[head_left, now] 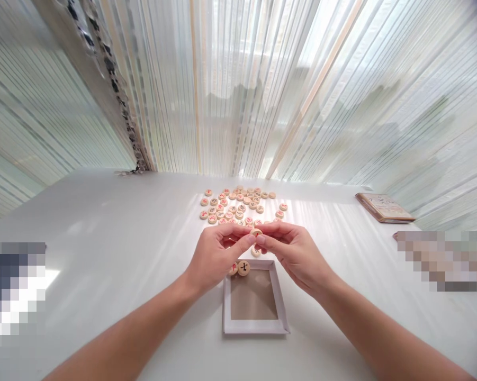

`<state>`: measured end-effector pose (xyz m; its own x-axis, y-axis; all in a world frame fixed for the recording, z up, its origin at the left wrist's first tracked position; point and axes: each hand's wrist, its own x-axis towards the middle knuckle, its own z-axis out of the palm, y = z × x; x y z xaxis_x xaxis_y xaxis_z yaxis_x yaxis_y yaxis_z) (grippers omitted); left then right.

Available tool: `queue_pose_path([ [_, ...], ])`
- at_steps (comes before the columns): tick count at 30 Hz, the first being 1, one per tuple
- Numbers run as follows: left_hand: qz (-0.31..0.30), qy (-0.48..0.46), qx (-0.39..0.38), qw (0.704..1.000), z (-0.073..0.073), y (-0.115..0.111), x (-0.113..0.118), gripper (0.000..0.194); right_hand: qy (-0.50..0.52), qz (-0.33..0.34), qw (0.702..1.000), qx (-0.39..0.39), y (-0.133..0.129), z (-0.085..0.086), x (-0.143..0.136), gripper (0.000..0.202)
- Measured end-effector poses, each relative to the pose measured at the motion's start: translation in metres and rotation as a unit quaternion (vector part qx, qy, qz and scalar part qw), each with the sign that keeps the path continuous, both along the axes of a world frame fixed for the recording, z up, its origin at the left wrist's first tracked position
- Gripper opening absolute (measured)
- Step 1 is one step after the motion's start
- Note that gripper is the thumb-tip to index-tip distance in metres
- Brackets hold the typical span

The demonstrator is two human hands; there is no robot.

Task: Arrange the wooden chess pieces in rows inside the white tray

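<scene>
Clock positions taken from the centre of the tray [282, 304]. Our left hand [214, 251] at 10 to 11, our right hand [299, 251] at 1 to 2; thumbs and fingertips of both meet on one held disc [256, 232], pinched between them at 12, with a bit of red marking visible. Two discs, one black-marked [243, 268] and one red-marked [232, 269], the latter partly hidden by our left hand, sit side by side in the tray's 11 o'clock corner. Another disc [256, 251] lies below our fingers near the far wall; inside or outside, we cannot tell. Loose discs [240, 197] spread beyond, at 12.

Handling notes, our judgement: a light grip at the rim should suffice, since smooth round edges could slip or roll if squeezed unevenly. Best to turn it with one hand while the other steadies, keeping our left knuckles from nudging the corner pair
</scene>
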<state>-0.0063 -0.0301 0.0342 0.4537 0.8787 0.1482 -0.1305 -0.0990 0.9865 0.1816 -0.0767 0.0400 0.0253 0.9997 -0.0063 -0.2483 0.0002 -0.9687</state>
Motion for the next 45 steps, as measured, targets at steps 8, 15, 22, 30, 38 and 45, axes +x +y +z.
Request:
queue_pose_path([
  [8, -0.019, -0.009, 0.004, 1.0, 0.006, -0.004, 0.002, 0.012, -0.007, -0.012, 1.0, -0.017, -0.006, -0.004, 0.003, 0.026],
  [15, -0.007, -0.012, 0.026, 1.0, 0.006, -0.007, 0.003, 0.01, -0.007, -0.018, 0.999, 0.032, -0.007, -0.006, 0.002, 0.021],
  [22, 0.021, 0.01, 0.06, 0.998, 0.005, -0.007, 0.003, 0.004, -0.015, -0.021, 0.998, 0.058, -0.004, -0.007, 0.001, 0.016],
  [30, 0.029, 0.02, 0.028, 0.999, 0.006, -0.007, 0.004, 0.013, -0.032, -0.021, 0.997, 0.062, -0.003, -0.011, 0.003, 0.014],
  [38, 0.017, -0.023, -0.002, 1.0, 0.008, -0.006, 0.004, 0.008, -0.018, -0.004, 1.0, 0.016, -0.003, -0.01, 0.006, 0.022],
  [45, 0.024, -0.013, -0.021, 0.999, 0.01, -0.004, 0.004, 0.016, 0.0, 0.028, 1.0, -0.002, -0.002, -0.007, 0.005, 0.028],
])
